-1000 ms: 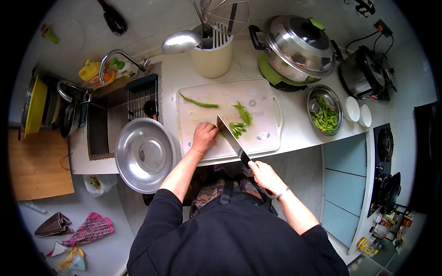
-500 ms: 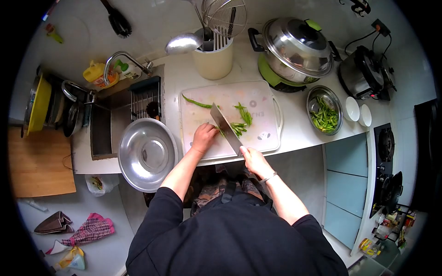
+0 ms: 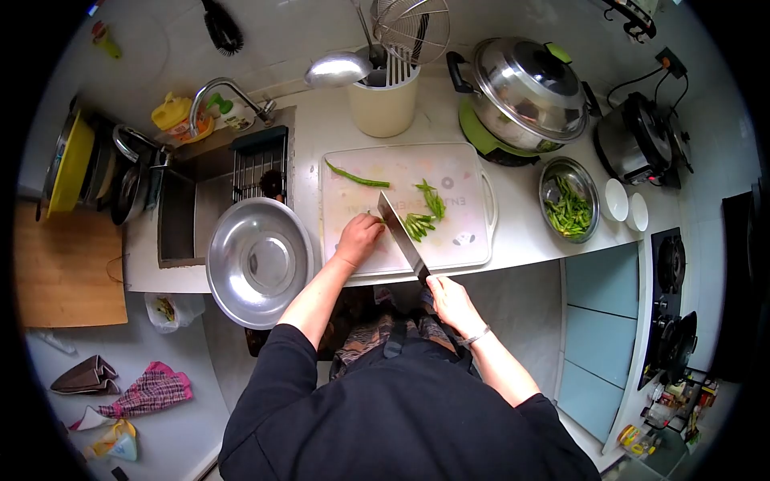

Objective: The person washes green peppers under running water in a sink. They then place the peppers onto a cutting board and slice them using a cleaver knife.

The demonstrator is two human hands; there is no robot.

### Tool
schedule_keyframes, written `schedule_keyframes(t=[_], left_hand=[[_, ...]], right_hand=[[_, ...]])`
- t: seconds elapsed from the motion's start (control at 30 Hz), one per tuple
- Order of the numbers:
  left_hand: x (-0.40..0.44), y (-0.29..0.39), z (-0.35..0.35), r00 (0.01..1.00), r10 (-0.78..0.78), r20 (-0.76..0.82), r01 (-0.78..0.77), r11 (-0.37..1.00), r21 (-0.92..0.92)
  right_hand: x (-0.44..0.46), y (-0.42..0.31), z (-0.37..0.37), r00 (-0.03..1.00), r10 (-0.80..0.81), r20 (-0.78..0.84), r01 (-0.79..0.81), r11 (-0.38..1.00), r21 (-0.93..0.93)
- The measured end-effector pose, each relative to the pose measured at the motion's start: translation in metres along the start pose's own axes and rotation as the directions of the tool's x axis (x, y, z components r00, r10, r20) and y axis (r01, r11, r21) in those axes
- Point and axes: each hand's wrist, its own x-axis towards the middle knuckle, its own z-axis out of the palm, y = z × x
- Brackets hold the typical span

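My left hand (image 3: 361,239) rests on the white cutting board (image 3: 345,210), its fingers curled and pressed on a green pepper that they mostly hide. Just right of those fingertips stands the broad blade of a kitchen knife (image 3: 401,234), tilted toward the board. My right hand (image 3: 454,306) is wrapped round the knife's handle at the board's front edge. Cut green pieces (image 3: 418,226) lie against the blade's right side, and another small pile (image 3: 431,199) sits behind them. One long whole green pepper (image 3: 357,175) lies near the back left of the board.
A steel basin (image 3: 261,264) overhangs the counter edge at left, beside the sink (image 3: 178,220). Behind the board stand a utensil holder (image 3: 383,111) and a lidded pot (image 3: 529,92). At right are a steel bowl (image 3: 589,192) of cut green pieces and two white bowls (image 3: 616,200).
The whole view has shifted slightly. The knife has come a little nearer to me, and the cut pieces beside its blade show more fully. Both hands keep their grips.
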Motion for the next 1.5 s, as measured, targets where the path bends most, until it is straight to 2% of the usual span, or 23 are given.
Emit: schedule_keyframes(t=[0.17,0.23,0.37,0.43,0.47,0.53,0.57,0.6,0.67,0.73,0.8,0.87,0.93,1.0,1.1,1.2,1.27,1.3,1.4,1.43,1.47,1.5], left_hand=[[0.001,-0.001,-0.001,0.999,0.013,0.030,-0.014,1.000,0.021],[0.001,-0.002,0.001,0.999,0.014,0.034,-0.015,1.000,0.024],[0.001,-0.002,0.001,0.999,0.013,0.031,-0.014,1.000,0.025],[0.000,-0.004,0.001,0.999,0.012,0.029,-0.013,1.000,0.018],[0.000,-0.003,0.002,0.999,0.015,0.028,-0.015,1.000,0.008],[0.000,-0.002,0.003,1.000,-0.001,0.027,0.001,1.000,-0.018],[0.000,-0.002,0.003,0.999,-0.025,0.024,0.026,0.999,-0.034],[0.001,-0.003,0.002,1.000,-0.020,0.022,0.021,0.999,-0.032],[0.001,-0.005,0.001,0.999,-0.004,0.038,0.006,0.999,-0.042],[0.004,-0.006,-0.003,0.997,-0.023,0.076,0.027,0.999,-0.045],[0.006,-0.003,-0.003,0.993,-0.047,0.112,0.053,0.997,-0.053],[0.009,-0.001,-0.001,0.977,-0.188,0.099,0.196,0.977,-0.083],[0.010,0.000,-0.002,0.969,-0.237,0.065,0.241,0.968,-0.067],[0.011,0.000,-0.004,0.962,-0.271,0.040,0.273,0.960,-0.063],[0.008,-0.006,-0.003,0.929,-0.358,0.089,0.360,0.933,-0.001],[0.010,-0.010,0.000,0.889,-0.423,0.175,0.427,0.904,0.014],[0.014,-0.004,-0.004,0.878,-0.435,0.199,0.437,0.899,0.035],[0.015,-0.001,-0.006,0.855,-0.476,0.207,0.472,0.879,0.073],[0.013,0.008,-0.011,0.861,-0.481,0.165,0.469,0.876,0.109],[0.010,0.010,-0.011,0.899,-0.428,0.094,0.415,0.901,0.127],[0.007,0.013,-0.012,0.899,-0.429,0.091,0.416,0.900,0.133],[0.008,0.024,-0.018,0.825,-0.558,0.088,0.557,0.830,0.041]], right_hand=[[-0.003,-0.006,0.005,0.998,-0.022,-0.054,0.018,0.997,-0.074],[-0.003,-0.012,0.004,0.995,0.099,0.021,-0.100,0.995,0.001],[0.000,-0.017,0.003,0.995,0.084,0.050,-0.087,0.995,0.043],[0.001,-0.032,-0.004,0.929,0.317,0.192,-0.339,0.936,0.093],[0.006,-0.022,0.004,0.929,0.320,0.189,-0.341,0.935,0.095],[0.019,-0.002,0.022,0.997,0.071,0.024,-0.071,0.997,0.002],[0.022,-0.002,0.025,0.999,0.022,-0.026,-0.021,1.000,0.007],[0.025,-0.004,0.022,0.999,0.018,-0.030,-0.018,1.000,0.009],[0.030,-0.007,0.018,0.988,0.146,0.048,-0.152,0.972,0.181],[0.028,-0.012,-0.001,0.955,0.262,0.137,-0.294,0.883,0.366],[0.028,-0.005,-0.013,0.982,0.181,0.051,-0.188,0.945,0.267],[0.033,0.004,-0.021,0.985,0.167,-0.040,-0.152,0.957,0.248],[0.047,0.023,-0.022,0.984,0.010,-0.180,0.019,0.987,0.161],[0.054,0.035,-0.017,0.980,-0.014,-0.198,0.045,0.987,0.152],[0.037,0.027,-0.024,0.990,0.027,-0.135,-0.002,0.984,0.178],[0.012,-0.014,-0.046,0.955,0.272,0.119,-0.288,0.945,0.154],[0.013,0.000,-0.042,0.980,0.172,0.099,-0.178,0.983,0.054],[0.007,0.001,-0.043,0.999,0.040,0.021,-0.041,0.998,0.048],[0.010,0.013,-0.047,0.999,0.006,0.044,-0.007,1.000,0.012],[0.011,0.017,-0.049,0.999,0.002,0.044,-0.002,1.000,0.015],[0.012,0.021,-0.051,0.999,-0.026,0.048,0.027,1.000,-0.013],[0.013,0.023,-0.054,0.997,-0.056,0.056,0.058,0.997,-0.042]])
